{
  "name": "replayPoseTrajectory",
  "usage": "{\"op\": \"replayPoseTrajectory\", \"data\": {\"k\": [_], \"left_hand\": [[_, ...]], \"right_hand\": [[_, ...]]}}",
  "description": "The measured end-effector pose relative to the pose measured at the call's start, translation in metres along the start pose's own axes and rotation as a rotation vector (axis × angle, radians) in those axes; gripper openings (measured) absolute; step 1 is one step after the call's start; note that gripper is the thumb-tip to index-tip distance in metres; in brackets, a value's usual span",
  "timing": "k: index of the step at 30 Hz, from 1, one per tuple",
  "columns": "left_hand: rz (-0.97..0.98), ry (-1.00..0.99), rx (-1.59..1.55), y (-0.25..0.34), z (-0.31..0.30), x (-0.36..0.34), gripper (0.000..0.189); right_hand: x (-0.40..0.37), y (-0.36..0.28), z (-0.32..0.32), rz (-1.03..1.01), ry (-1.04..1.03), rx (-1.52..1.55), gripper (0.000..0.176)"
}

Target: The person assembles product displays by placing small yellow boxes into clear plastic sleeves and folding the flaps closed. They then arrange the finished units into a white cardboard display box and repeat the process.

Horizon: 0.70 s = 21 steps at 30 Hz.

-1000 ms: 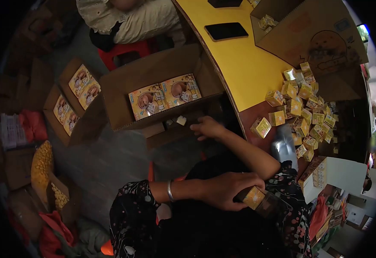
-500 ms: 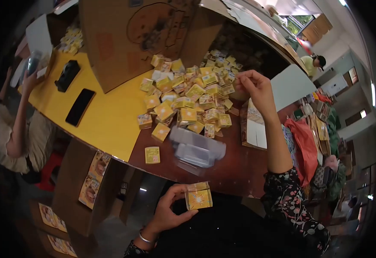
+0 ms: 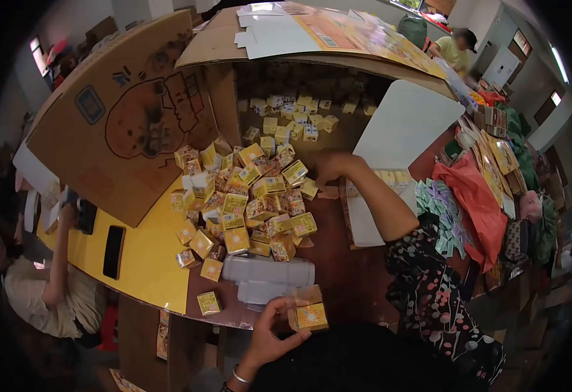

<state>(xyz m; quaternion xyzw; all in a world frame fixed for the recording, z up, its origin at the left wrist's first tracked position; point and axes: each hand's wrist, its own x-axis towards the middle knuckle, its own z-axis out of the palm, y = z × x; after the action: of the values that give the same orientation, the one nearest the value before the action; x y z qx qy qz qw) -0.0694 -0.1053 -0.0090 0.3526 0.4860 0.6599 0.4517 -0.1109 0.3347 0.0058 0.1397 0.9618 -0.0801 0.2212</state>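
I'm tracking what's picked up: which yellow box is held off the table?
The yellow box in the left hand, nearest the camera; other boxes lie loose.

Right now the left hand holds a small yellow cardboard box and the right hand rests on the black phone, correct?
No. The left hand does hold the small yellow cardboard box, but in the head view the right hand is at the pile of small yellow boxes by the large open brown carton, well apart from the black phone on the yellow tabletop.

A single head-worn fisheye camera looks steeply down and forward, close over the table (image 3: 142, 261) and both hands.
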Motion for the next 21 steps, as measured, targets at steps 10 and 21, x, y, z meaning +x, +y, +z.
{"op": "replayPoseTrajectory", "data": {"k": [10, 21], "left_hand": [[-0.028, 0.096, 0.008, -0.002, 0.004, 0.044, 0.065], [-0.043, 0.01, -0.456, 0.0, 0.032, 0.058, 0.065]], "right_hand": [[-0.076, -0.027, 0.033, 0.051, 0.416, 0.334, 0.054], [-0.233, -0.042, 0.024, -0.444, 0.337, 1.269, 0.059]]}}
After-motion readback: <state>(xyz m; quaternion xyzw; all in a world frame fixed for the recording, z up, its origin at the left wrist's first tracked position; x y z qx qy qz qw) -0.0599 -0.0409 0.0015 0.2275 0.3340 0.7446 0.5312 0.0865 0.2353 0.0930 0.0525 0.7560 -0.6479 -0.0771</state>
